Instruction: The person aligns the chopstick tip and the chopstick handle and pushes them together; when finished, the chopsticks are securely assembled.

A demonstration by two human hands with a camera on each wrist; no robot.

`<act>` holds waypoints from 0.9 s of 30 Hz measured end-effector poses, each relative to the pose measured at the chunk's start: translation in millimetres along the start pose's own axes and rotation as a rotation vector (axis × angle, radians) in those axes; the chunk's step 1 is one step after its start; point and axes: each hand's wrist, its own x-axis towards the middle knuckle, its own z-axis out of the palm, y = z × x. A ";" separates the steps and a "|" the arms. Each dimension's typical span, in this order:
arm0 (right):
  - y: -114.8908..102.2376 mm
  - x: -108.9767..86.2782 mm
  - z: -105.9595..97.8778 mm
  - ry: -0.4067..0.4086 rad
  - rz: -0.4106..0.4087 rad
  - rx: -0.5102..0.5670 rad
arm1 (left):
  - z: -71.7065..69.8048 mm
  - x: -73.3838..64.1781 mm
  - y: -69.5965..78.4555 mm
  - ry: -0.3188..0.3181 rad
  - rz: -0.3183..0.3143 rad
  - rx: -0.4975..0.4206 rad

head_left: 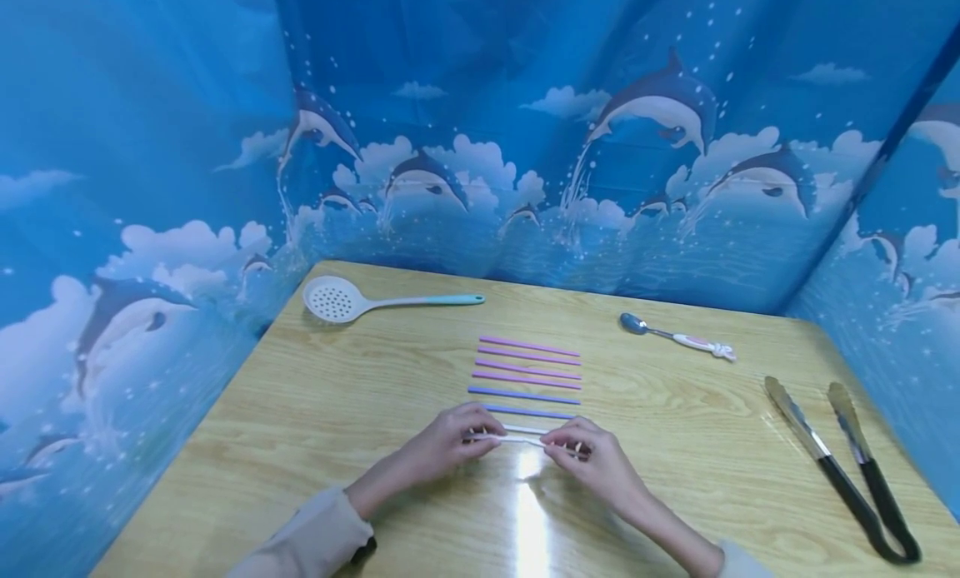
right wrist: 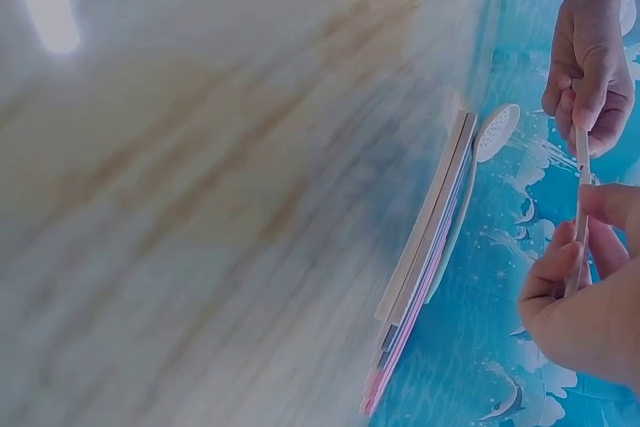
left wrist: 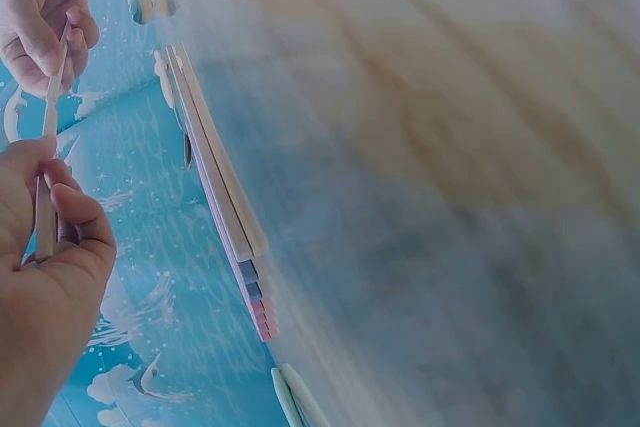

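My left hand [head_left: 459, 439] and right hand [head_left: 596, 457] pinch a thin white stick [head_left: 521, 440], one near each end, over the front of the table. Both wrist views show the stick [left wrist: 56, 87] raised off the surface, thumbs and curled fingers on it. Just beyond lies another white stick [head_left: 525, 429], partly hidden by the hands. Past that, two blue sticks [head_left: 525, 396] and several pink sticks [head_left: 528, 355] lie in a roughly parallel row. Seen from the right wrist, the row [right wrist: 425, 247] appears edge-on.
A slotted skimmer [head_left: 333, 300] with a pale green handle lies at the back left of the wooden table [head_left: 322, 428]. A spoon [head_left: 678, 338] is at the back right. Black-handled tongs [head_left: 847, 470] lie spread at the right. Dolphin-print curtains [head_left: 480, 103] surround the table.
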 end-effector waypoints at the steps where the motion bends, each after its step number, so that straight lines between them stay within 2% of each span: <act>1: 0.3 -0.1 0.3 0.003 -0.001 -0.002 | 0.1 0.0 0.2 0.000 -0.001 0.002; 8: -1.3 -0.2 1.5 0.029 -0.006 -0.005 | 0.2 1.0 0.0 0.026 0.045 0.049; 11: -2.3 -0.5 1.3 0.032 -0.012 -0.004 | 0.0 1.2 0.5 0.028 0.044 0.049; 18: -1.4 0.7 -1.2 -0.006 -0.035 -0.002 | -1.0 1.9 0.6 0.027 0.053 0.075; 24: 2.2 2.7 -5.5 -0.063 -0.069 -0.022 | -1.5 2.2 -2.1 0.009 0.060 0.033; 27: 3.7 4.0 -6.9 -0.072 -0.122 -0.027 | -1.4 2.3 -2.3 -0.002 0.063 0.009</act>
